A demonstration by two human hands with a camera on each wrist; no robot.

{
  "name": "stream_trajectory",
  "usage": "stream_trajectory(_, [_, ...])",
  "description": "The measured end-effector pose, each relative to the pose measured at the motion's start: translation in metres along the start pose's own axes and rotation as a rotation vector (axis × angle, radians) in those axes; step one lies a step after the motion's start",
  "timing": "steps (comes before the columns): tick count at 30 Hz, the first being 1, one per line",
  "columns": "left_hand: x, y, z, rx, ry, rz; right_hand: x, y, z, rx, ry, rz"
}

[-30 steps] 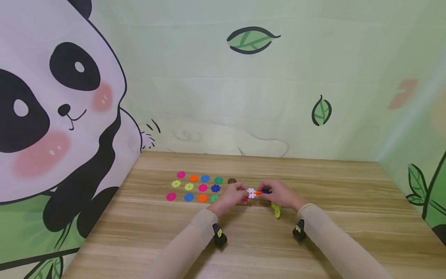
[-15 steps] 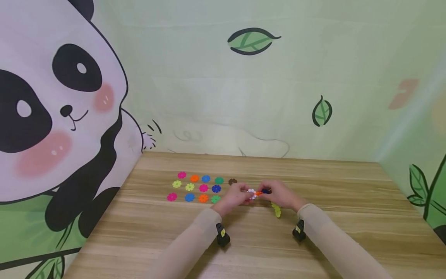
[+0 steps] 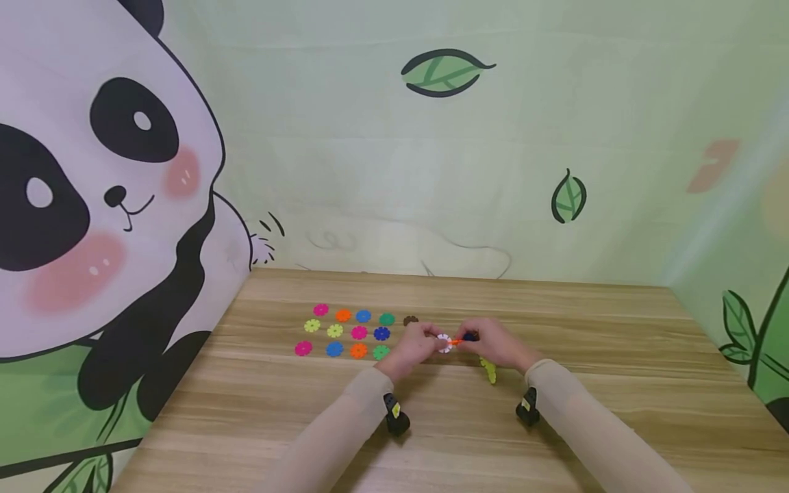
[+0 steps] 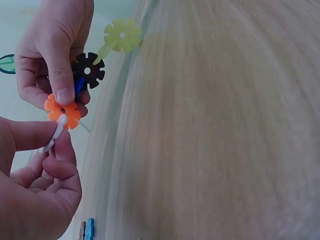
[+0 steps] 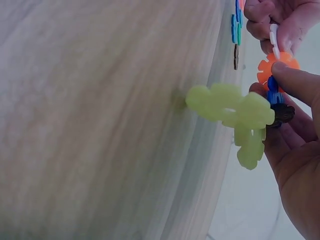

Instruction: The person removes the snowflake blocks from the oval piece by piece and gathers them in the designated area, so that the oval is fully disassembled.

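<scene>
My left hand [image 3: 411,350] pinches a white notched flower disc [image 3: 444,344] between thumb and fingers. Its edge meets an orange flower disc [image 4: 56,109]; how deep the slots interlock cannot be told. The right hand [image 3: 498,344] grips the orange disc's chain, thumb on the orange one. Joined along that chain are a blue disc [image 5: 273,96], a dark disc [image 4: 94,70] and yellow-green discs [image 5: 215,103], which jut out below the right hand. Fingers partly cover the blue and dark discs. Both hands are close together just over the table.
On the wooden table [image 3: 456,438], left of my hands, lie several loose flower discs in rows, among them a pink disc [image 3: 359,333] and a green disc [image 3: 381,352]. A brown disc [image 3: 410,320] lies just behind the left hand. A printed wall backdrop [image 3: 345,137] borders the table's far edge.
My left hand has shifted slightly to the right, and its thumb covers more of the white disc. The right hand and its chain have hardly moved.
</scene>
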State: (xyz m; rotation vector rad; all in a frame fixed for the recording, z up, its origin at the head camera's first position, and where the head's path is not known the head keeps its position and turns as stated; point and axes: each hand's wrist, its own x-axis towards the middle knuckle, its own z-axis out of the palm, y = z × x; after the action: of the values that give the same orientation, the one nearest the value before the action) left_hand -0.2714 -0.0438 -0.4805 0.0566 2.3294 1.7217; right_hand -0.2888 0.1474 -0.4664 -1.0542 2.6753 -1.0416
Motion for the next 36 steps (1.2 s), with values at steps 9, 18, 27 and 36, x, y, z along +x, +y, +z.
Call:
stream_trajectory(9, [0.002, -0.001, 0.001, 0.023, 0.034, 0.003, 0.001, -0.001, -0.001, -0.012, -0.008, 0.003])
stream_trajectory(18, [-0.001, 0.004, 0.001, 0.01, 0.053, -0.013, 0.001, 0.0, -0.001, -0.012, 0.001, -0.023])
stream_trajectory(27, [-0.001, 0.005, -0.005, 0.013, 0.103, -0.018, 0.0, 0.0, -0.001, 0.004, 0.013, -0.001])
stream_trajectory(36, [-0.004, 0.005, -0.03, 0.081, 0.043, 0.02, -0.001, 0.002, -0.003, -0.002, 0.014, -0.003])
